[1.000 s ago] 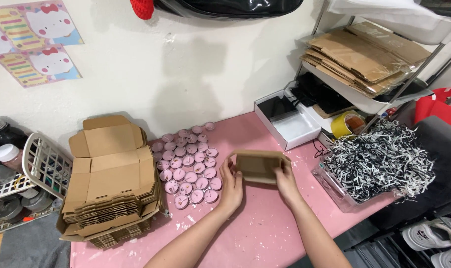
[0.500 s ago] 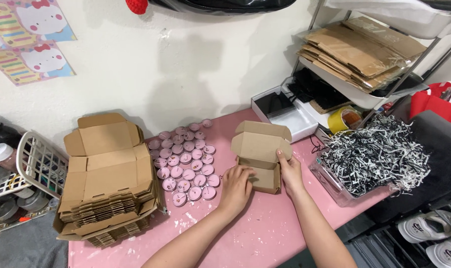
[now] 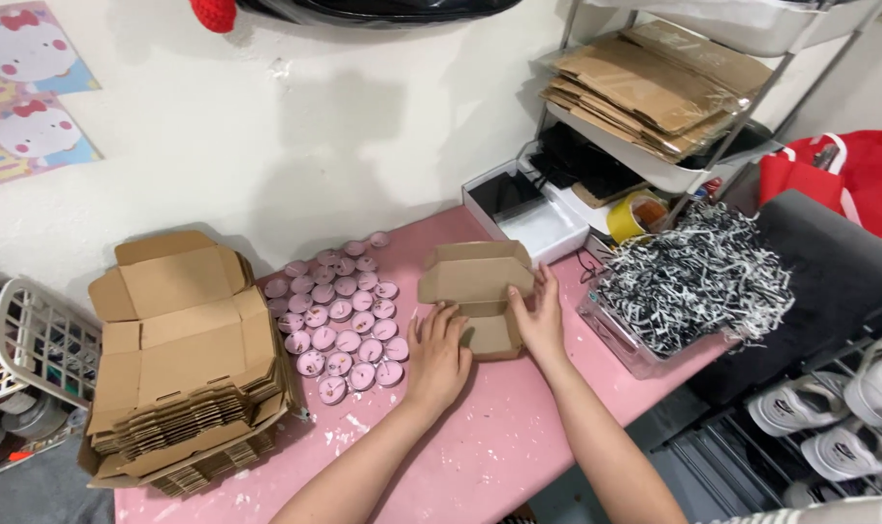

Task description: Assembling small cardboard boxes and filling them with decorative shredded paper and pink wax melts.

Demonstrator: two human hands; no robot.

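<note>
Cardboard box (image 3: 477, 291) open-lidded between left hand (image 3: 437, 356) and right hand (image 3: 539, 317), candles (image 3: 341, 312) just beside

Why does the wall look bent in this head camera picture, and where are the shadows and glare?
Head view: the wide lens bows the wall and tilts the metal shelf at the edges; soft shadows fall on the wall behind the flat cardboard stack and small cardboard box; glare shows on the glossy black thing at the top; both hands, left hand and right hand, look sharp.
</note>
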